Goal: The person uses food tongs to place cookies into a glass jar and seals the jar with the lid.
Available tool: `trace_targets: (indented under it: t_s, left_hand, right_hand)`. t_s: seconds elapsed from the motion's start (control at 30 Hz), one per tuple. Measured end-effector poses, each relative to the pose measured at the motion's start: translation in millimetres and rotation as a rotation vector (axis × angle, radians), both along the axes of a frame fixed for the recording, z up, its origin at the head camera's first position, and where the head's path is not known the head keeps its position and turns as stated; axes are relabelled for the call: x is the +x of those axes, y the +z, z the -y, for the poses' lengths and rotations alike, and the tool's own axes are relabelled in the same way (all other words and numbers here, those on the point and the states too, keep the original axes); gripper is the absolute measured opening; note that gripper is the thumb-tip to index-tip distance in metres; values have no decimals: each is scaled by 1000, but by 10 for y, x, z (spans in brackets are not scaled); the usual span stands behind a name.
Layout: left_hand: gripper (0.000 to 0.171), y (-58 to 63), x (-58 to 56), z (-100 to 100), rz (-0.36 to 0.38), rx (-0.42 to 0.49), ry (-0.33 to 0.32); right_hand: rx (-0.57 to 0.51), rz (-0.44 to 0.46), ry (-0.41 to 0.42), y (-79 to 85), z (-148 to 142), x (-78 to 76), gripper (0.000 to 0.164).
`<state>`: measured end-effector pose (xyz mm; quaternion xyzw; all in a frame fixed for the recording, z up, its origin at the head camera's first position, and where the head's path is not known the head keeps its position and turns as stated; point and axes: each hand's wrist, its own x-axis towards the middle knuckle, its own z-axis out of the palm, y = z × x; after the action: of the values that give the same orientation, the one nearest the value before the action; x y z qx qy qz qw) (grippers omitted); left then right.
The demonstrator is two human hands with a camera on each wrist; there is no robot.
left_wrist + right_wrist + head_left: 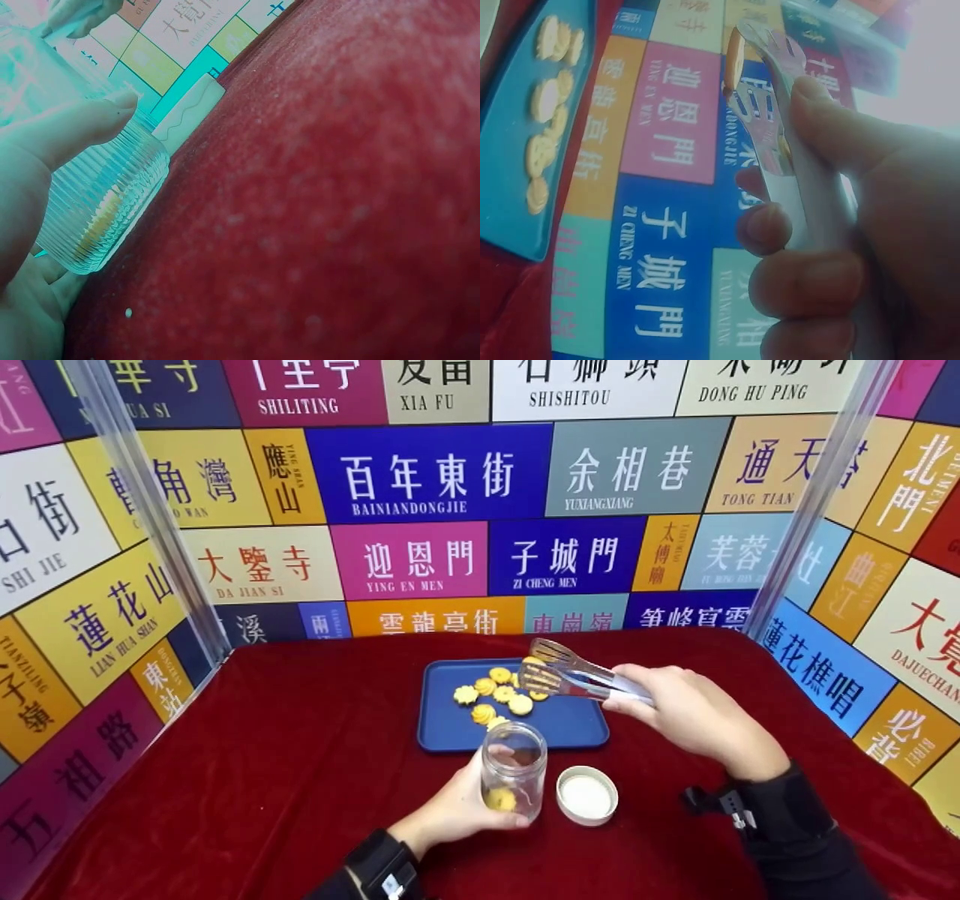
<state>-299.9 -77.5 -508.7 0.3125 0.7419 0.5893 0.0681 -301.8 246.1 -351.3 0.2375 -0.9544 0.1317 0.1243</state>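
My left hand (461, 802) is wrapped round a clear glass jar (529, 780), which has no lid on. Inside it, low down, lies a yellow cookie (101, 221), seen through the ribbed glass in the left wrist view. With my right hand (686, 712) I grip metal tongs (581, 679), raised over the right part of a blue tray (555, 727). The right wrist view shows a cookie (736, 58) caught at the slotted tips of the tongs. Several more cookies (485, 686) lie on the tray, some plain and some swirled. The jar overlaps the tray's front edge in the head view.
A round lid (587, 796) with a white inside lies on the red cloth (322, 750), just right of the jar. Behind the table stands a wall of coloured name panels (427, 472), with clear posts (817, 495) at the corners.
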Motion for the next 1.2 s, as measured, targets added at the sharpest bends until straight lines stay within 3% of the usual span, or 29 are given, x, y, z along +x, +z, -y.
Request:
trace_targets:
  t_s: [0.43,0.8,1.2]
  left_hand:
    - [97,-9,-7,0,5,9,-11]
    - [101,3,7,3,27,2,-5]
    - [102,26,26,-1,37,22,-18]
  right_hand:
    - [-11,116,128,96,134,180,56]
    - [0,201,313,19,217,170,34]
    - [20,251,309,13,216,167,37]
